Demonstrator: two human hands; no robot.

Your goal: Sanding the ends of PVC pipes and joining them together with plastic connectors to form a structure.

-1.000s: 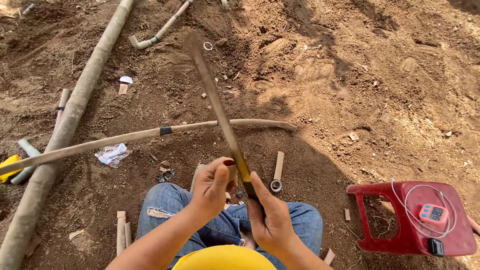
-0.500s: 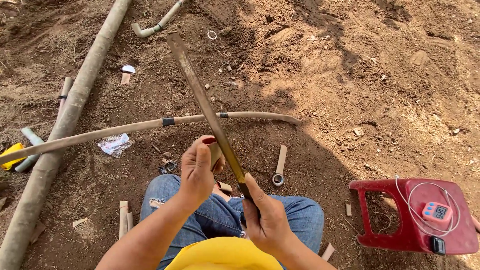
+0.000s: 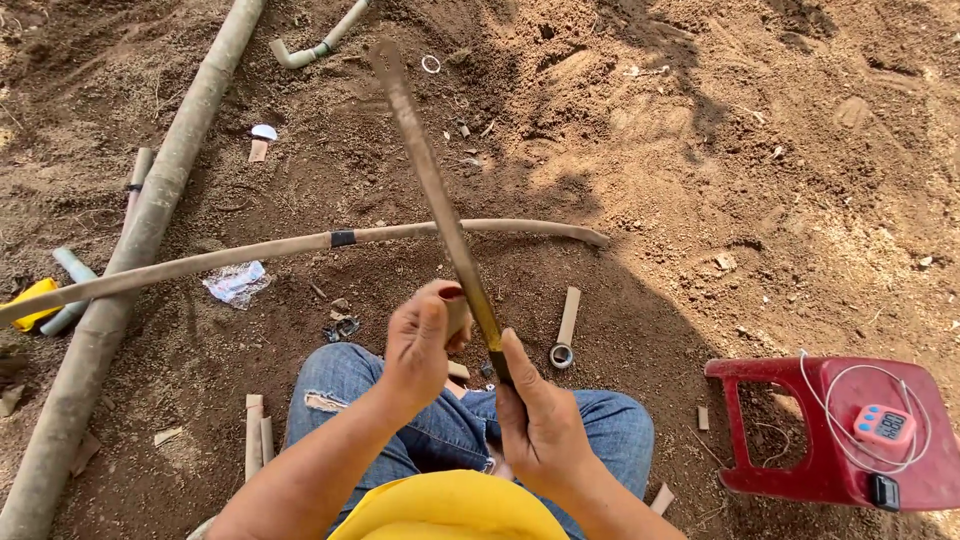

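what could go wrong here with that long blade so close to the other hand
1. The right hand grips the long blade by its handle, and the blade rests against a short pipe piece pinched in the left hand. A slip could carry the edge across the left fingers.
2. Both hands work just above the knees, so a blade that slides off the piece might drop toward the legs.
3. The piece is small and held in the air without support, so it may twist.

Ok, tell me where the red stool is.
Head view, lower right: the red stool stands on the dirt, right of the person's right hand, with a small pink timer on top.
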